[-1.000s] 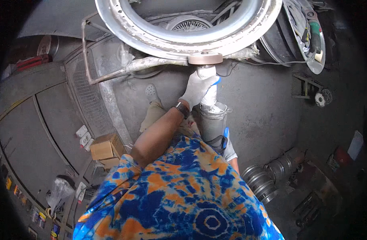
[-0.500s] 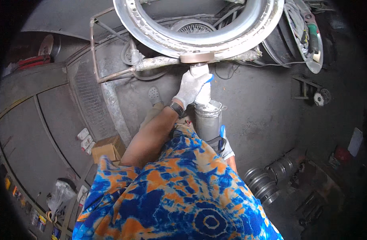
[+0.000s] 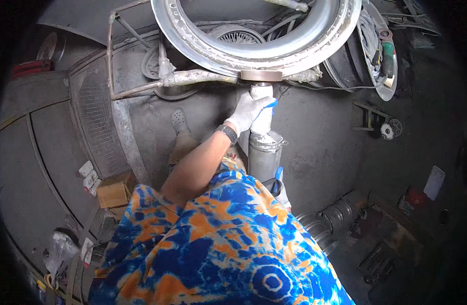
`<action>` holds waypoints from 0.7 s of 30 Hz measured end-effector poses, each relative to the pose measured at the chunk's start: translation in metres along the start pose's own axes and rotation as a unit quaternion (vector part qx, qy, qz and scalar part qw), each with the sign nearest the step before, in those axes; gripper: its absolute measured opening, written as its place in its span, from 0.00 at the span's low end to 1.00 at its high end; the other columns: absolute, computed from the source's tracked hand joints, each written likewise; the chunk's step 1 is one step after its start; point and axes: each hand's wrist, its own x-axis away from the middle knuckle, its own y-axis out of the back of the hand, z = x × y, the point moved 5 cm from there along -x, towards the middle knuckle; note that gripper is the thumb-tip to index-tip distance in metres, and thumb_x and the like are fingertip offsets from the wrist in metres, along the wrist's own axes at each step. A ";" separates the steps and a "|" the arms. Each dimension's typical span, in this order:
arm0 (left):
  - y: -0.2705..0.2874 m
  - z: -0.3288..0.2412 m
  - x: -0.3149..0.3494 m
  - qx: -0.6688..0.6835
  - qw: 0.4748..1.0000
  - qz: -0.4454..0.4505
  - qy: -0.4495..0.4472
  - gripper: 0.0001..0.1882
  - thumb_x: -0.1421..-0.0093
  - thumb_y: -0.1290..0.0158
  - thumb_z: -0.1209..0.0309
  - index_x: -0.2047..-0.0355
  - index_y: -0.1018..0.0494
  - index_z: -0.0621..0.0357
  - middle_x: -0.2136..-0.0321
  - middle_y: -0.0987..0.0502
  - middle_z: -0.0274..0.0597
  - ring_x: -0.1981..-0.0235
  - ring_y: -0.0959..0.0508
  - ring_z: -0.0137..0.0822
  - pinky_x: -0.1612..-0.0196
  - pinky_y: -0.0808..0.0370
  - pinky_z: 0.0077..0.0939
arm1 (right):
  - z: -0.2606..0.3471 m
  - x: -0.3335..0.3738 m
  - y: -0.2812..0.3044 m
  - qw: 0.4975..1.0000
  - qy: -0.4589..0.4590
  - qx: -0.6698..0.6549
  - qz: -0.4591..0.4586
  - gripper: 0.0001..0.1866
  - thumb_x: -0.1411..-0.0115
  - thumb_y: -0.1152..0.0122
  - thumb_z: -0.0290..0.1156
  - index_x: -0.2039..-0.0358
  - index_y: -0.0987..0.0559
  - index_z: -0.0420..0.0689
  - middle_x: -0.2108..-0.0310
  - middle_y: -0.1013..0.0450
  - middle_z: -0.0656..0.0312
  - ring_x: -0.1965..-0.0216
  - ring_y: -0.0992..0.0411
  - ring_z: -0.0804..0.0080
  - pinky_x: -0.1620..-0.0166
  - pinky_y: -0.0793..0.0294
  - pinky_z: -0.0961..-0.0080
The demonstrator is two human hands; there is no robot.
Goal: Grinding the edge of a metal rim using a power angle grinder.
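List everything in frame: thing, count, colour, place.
wheel rim: 1, silver, top centre on a stand
polishing tool: 1, grey body, disc against the rim's lower edge
tube frame: 1, dusty grey, left of the rim
cardboard box: 1, brown, floor at left
stacked metal rings: a few, silver, floor at lower right
shoe: 1, grey, floor below the frame
left hand: white glove, gripping the tool's front
right hand: white and blue glove, at the tool's rear, mostly hidden
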 end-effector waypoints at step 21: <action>0.025 -0.011 0.009 -0.005 0.998 0.051 0.041 0.14 0.40 0.34 0.65 0.60 0.20 0.62 0.68 0.17 0.43 0.70 0.16 0.35 0.65 0.16 0.32 | -0.043 0.008 -0.039 1.000 0.004 -0.025 0.005 0.46 0.32 0.55 0.72 0.45 0.20 0.35 0.53 0.18 0.56 0.55 0.19 0.67 0.50 0.18 0.67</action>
